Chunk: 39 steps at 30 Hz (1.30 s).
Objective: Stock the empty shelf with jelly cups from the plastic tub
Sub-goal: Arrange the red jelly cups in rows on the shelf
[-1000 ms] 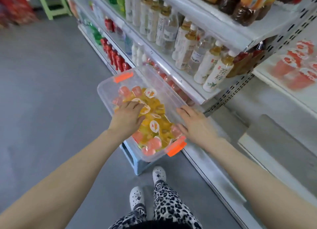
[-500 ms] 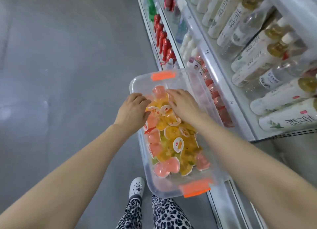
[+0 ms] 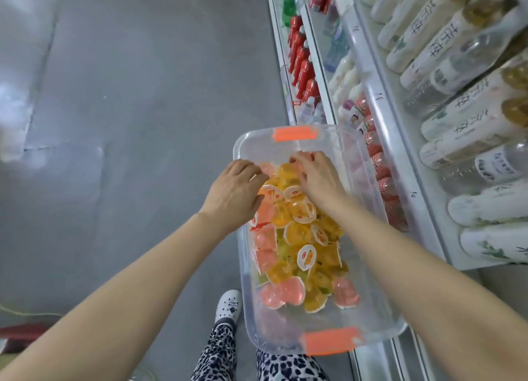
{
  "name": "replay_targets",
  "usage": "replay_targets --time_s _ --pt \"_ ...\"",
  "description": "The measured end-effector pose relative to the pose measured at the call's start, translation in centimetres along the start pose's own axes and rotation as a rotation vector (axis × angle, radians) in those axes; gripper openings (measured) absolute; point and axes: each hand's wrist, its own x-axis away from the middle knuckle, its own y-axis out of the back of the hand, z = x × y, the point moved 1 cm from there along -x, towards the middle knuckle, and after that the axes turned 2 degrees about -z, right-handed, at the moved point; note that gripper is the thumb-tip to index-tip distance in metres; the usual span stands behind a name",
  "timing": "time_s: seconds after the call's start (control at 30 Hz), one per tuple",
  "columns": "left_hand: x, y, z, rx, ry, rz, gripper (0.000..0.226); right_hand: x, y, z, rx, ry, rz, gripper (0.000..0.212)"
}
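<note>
A clear plastic tub [image 3: 368, 180] with orange latches holds a heap of orange, pink and yellow jelly cups [image 3: 300, 237]. Both my hands are down in the far half of the tub. My left hand [image 3: 235, 192] lies on the cups at the left wall, fingers curled into the pile. My right hand [image 3: 317, 175] is over the far cups, its fingers bent around orange and pink ones. Which cups each hand holds is hidden under the fingers.
Store shelves [image 3: 400, 140] run along the right, packed with tea bottles [image 3: 468, 129], red cans [image 3: 303, 63] and a row of red jelly cups [image 3: 383, 175] on a lower tier. Grey floor [image 3: 128, 109] lies to the left. My white shoe [image 3: 228, 306] stands below the tub.
My right hand left the tub's right rim and went into the cups at the far end. My left hand stayed in the pile. The view tilted down over the tub.
</note>
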Motion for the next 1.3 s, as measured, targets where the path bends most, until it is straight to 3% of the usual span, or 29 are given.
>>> replay_targets --time_s 0.27,0.53,0.67,0.87,1.1,1.3 --pt "-7.6 -1.9 -3.1 0.049 0.015 0.228 0.045 9.7 0.9 -1.9 0.020 -0.098 0.099 0.064" --pt "-13.1 -7.0 -4.8 -0.210 -0.289 0.484 0.069 11.9 -0.8 -3.3 -0.006 -0.203 0.065 0.041" --pt "-13.1 -8.1 -4.9 -0.145 -0.239 0.468 0.068 12.0 -0.2 -2.8 -0.019 -0.209 0.044 0.042" --pt "-13.1 -7.5 -4.1 0.006 -0.128 0.491 0.047 12.6 -0.2 -2.6 -0.051 -0.221 0.026 0.032" --pt "-12.5 -6.9 -4.5 0.179 -0.035 0.568 0.044 13.6 0.0 -2.2 0.055 -0.202 -0.051 0.029" --pt "-11.2 -5.2 -5.6 0.130 -0.124 0.384 0.072 14.6 -0.1 -1.9 -0.089 -0.265 -0.102 0.028"
